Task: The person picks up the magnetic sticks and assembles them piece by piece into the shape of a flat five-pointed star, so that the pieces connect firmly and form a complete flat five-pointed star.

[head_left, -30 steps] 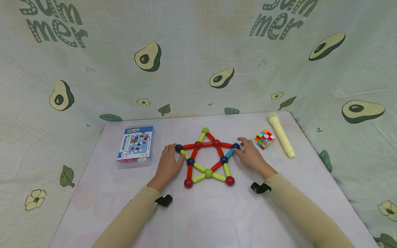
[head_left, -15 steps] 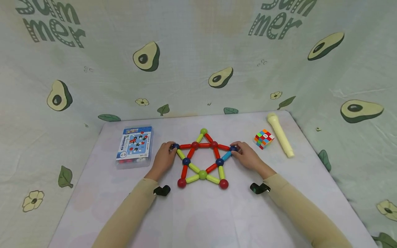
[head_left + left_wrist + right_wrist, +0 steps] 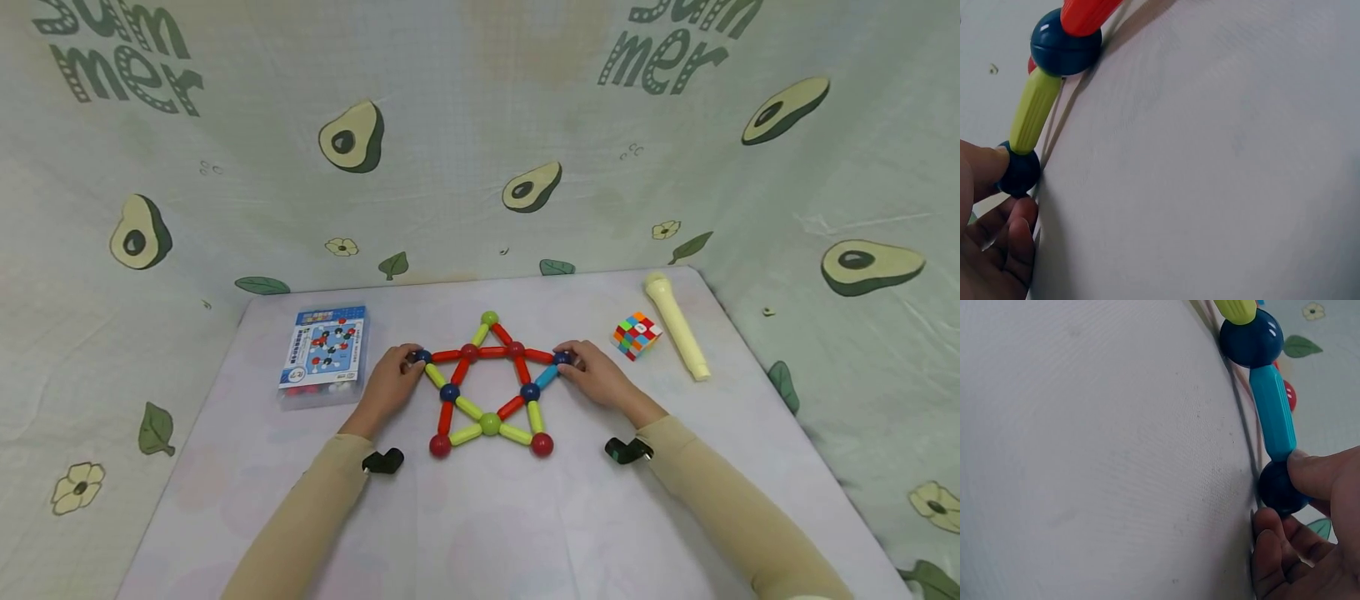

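I am resting both forearms on the worktop (image 3: 525, 533), nearest me, so that my hands are steadying the magnetic rod-and-ball star (image 3: 490, 387) lying flat at its middle. My left hand (image 3: 386, 387) is pinching the dark blue ball (image 3: 423, 357) at the star's 9 o'clock tip; the left wrist view is showing my thumb (image 3: 982, 164) pressing on that ball with a finger curling beneath it. My right hand (image 3: 600, 379) is pinching the matching dark blue ball (image 3: 561, 358) at the 3 o'clock tip, where the light blue rod (image 3: 1272, 412) is joining it. Holding opposite tips is probably keeping the magnetic joints from sliding apart.

Farther off, at 10 o'clock, a boxed molecular model kit (image 3: 324, 354) is lying flat; at 2 o'clock a puzzle cube (image 3: 637, 335) is sitting just beside a cream flashlight (image 3: 675, 325).

My palms are hiding most of my fingers from the head view, each wrist view is cutting off all but a few pieces, and the print on the kit is too small for me to read.
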